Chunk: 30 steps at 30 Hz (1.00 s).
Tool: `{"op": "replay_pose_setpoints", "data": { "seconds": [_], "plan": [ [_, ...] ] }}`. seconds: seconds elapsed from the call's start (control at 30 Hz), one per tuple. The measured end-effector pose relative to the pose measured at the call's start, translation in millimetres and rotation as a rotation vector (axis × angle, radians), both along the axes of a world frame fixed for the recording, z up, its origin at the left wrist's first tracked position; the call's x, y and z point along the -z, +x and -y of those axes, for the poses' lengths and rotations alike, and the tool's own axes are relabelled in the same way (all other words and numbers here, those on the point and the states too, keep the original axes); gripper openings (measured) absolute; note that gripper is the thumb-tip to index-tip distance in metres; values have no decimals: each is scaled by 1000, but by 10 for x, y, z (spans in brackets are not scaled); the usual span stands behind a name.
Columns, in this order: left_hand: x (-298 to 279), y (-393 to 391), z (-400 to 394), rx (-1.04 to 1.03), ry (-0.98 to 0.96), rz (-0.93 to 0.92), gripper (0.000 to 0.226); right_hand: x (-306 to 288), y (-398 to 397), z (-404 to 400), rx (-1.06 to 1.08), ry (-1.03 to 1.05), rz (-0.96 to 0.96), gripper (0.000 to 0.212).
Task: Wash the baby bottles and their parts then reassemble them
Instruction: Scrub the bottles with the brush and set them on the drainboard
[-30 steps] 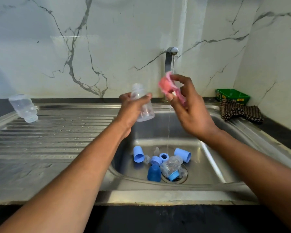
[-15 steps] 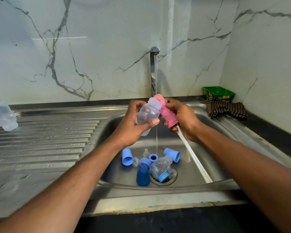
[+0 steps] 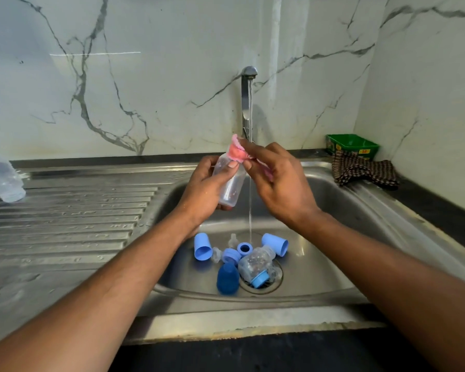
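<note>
- Overhead, from the head camera, I saw the left hand (image 3: 207,189) curled around a clear bottle (image 3: 230,187), tilted above the sink (image 3: 333,210).
- My right hand (image 3: 279,183) pinched a pink brush (image 3: 237,151) at the bottle's mouth, beside the running tap (image 3: 246,87).
- Blue caps (image 3: 202,248), rings and another bottle (image 3: 254,265) lay around the drain; one more bottle (image 3: 2,178) rested on the drainboard.
</note>
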<state>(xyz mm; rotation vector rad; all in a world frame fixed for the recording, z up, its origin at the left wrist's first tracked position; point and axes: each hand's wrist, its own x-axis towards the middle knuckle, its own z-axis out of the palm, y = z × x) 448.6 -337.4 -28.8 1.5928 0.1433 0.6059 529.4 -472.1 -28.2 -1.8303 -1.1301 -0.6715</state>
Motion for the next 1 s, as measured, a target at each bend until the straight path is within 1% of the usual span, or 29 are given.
{"op": "replay_pose_setpoints", "data": {
  "seconds": [0.07,0.13,0.2,0.3,0.4,0.53,0.6,0.63,0.7,0.77,0.8,0.83,0.9,0.93,1.0],
  "plan": [
    [-14,-30,-4,44,-91,-10,13,-1,-10,-33,44,14,17,41],
    [-17,-42,-4,61,-139,-39,13,-9,-18,-54,69,25,4,40],
    [-3,-38,4,60,-147,-43,13,-20,-30,-68,89,25,-12,39],
    [13,-34,31,61,-169,-37,22,-37,-52,-67,112,13,-33,38],
    [24,-48,56,21,-190,-27,26,-42,-59,-70,117,6,-47,39],
    [-25,-77,66,-14,-271,18,28,-28,-14,-45,153,10,-93,38],
    [-58,-95,62,-14,-265,17,37,-14,53,-23,188,12,-123,39],
    [-70,-100,75,-27,-244,-5,46,-14,77,-14,180,39,-126,40],
    [-53,-85,87,-95,-200,-71,67,-24,75,-7,83,118,-109,44],
    [-28,-67,81,-167,-190,-108,79,-23,36,-29,-21,119,-56,47],
    [-29,-60,75,-182,-185,-109,78,-14,13,-41,-41,90,-25,46],
    [-45,-62,72,-183,-184,-102,72,1,-5,-54,-42,56,-1,44],
    [-78,-77,62,-168,-212,-73,56,36,-11,-72,9,7,24,42],
    [-86,-89,56,-159,-231,-63,52,51,11,-80,54,-16,27,41],
    [-82,-116,52,-123,-235,-61,55,60,70,-84,144,-60,9,41]
  ]
}}
